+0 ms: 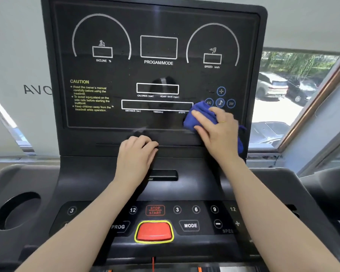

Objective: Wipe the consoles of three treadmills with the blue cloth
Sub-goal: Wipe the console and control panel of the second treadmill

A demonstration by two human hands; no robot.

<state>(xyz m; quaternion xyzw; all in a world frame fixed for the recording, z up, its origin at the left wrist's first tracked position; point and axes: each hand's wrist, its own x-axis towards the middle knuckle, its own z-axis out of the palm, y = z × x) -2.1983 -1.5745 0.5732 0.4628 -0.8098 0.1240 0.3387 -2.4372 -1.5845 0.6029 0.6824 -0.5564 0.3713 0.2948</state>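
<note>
Blue cloth (pixel 201 116): I am seeing it bunched against the lower right part of the treadmill console (pixel 157 75), on the glossy black display panel, just below the round music buttons (pixel 220 102) and at the right end of the long distance/time/steps window (pixel 157 105). Part of the cloth is trailing down past the wrist, along the panel's right edge.

Right hand (pixel 216 130): it is lying over the cloth with fingers spread and mostly straight, pressing the cloth flat onto the panel. The fingertips are pointing left. I am noting a thin ring on one finger.

Left hand (pixel 136 152): it is resting on the ledge under the display panel, near the middle, fingers curled over the ledge's edge. I cannot tell how firmly it is gripping. It is sitting well apart from the cloth.

Console face: the display is showing no lit figures. Printed labels are reading INCLINE, PROGAM/MODE, SPEED, and a yellow CAUTION block (pixel 90 96) is sitting at the left.

Lower deck: both forearms are crossing over the key strip. A red safety key (pixel 154 231) with a yellow border is sitting between the forearms, with the STOP/START key (pixel 155 210) just above it and the MODE key (pixel 190 225) to its right. A round cup holder (pixel 16 211) is sitting at the far left.

Surroundings: a window (pixel 294 99) on the right is showing parked cars (pixel 273 86) outside.
</note>
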